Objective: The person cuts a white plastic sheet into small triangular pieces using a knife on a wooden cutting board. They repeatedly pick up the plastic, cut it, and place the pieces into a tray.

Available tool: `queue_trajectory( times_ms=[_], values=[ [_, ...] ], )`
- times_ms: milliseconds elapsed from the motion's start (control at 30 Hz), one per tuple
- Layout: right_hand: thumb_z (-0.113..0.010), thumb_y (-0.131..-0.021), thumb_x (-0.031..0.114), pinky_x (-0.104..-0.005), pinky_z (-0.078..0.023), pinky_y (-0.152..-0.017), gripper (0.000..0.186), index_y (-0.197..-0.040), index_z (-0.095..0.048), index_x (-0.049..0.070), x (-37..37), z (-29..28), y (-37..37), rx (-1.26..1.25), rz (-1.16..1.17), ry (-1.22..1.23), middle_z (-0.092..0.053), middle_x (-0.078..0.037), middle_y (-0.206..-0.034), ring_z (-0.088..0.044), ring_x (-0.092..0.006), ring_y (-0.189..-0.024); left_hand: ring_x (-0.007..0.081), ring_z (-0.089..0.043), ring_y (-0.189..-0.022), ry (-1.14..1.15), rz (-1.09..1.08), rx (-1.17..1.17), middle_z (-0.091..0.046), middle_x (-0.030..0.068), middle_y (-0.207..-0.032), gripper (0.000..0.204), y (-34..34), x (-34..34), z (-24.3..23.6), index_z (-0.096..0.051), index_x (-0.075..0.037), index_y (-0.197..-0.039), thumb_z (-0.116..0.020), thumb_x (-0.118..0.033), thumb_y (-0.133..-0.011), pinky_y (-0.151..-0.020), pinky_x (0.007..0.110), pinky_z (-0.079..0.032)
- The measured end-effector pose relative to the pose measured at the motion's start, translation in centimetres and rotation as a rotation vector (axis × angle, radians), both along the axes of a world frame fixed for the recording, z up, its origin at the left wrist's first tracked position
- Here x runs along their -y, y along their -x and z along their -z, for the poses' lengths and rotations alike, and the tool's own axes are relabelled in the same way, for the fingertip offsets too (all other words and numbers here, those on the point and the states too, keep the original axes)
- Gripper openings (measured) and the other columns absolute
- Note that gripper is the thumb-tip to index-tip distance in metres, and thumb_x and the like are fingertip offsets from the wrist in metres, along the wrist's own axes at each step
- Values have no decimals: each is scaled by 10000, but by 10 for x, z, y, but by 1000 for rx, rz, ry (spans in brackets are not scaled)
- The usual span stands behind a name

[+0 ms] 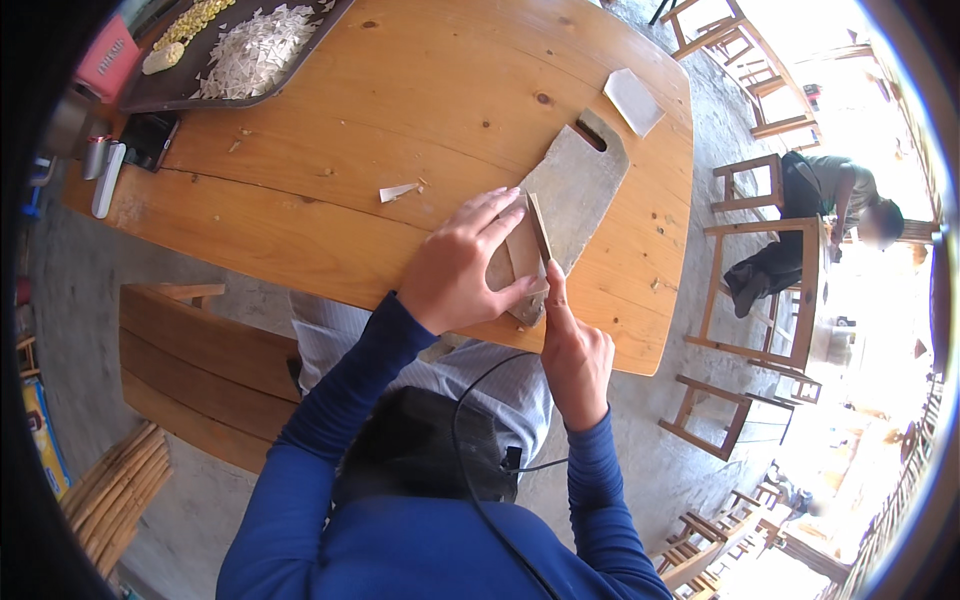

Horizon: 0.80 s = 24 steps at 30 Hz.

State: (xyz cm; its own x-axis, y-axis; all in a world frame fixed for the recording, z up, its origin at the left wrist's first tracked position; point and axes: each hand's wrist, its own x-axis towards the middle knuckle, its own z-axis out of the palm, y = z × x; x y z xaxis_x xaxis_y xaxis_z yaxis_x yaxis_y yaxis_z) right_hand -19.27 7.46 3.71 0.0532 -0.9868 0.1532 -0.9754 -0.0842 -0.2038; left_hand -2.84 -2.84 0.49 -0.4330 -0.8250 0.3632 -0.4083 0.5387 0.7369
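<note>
A grey, worn cutting board [575, 185] with a slot at its far end lies aslant near the table's front edge. My left hand [462, 262] holds a thin pale sheet [522, 243] against the board, fingers at its far end and thumb at its near end. In my right hand [577, 362] is a knife [538, 228], its handle hidden in my closed grip. My forefinger stretches along the knife, and the blade lies along the sheet's right side. Another pale, angular sheet [633, 102] lies beyond the board. A small white scrap [398, 192] is left of my left hand.
A dark tray [290, 75] at the far left of the wooden table [420, 90] holds white cut pieces [258, 50] and yellow bits [195, 22]. Beside it are a red box [107, 58] and a white-handled object [108, 180]. A bench [200, 370] stands left; someone [850, 195] sits far right.
</note>
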Motion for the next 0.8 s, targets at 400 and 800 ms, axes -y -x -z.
queue_trajectory(
  times_ms=[400, 800],
  values=[
    [-548, -776, -38, -389, -460, -466, 717, -1473, -472, 114, 19, -12, 11, 5, -33, -38, -516, -99, -513, -542, -250, -419, 354, -468, -1354, 3, 2, 12, -528, 229, -1409, 666, -1, 1, 1, -581, 49, -1298, -770, -332, -786, -1109, 428, -410],
    [-544, -758, -53, -376, -464, -456, 719, -1455, -502, 122, -17, -19, 12, 22, 10, -55, -500, -83, -492, -522, -233, -392, 346, -465, -1359, 37, 2, 31, -522, 221, -1419, 680, -2, 0, 3, -571, 58, -1305, -772, -342, -793, -1109, 428, -410]
  ],
)
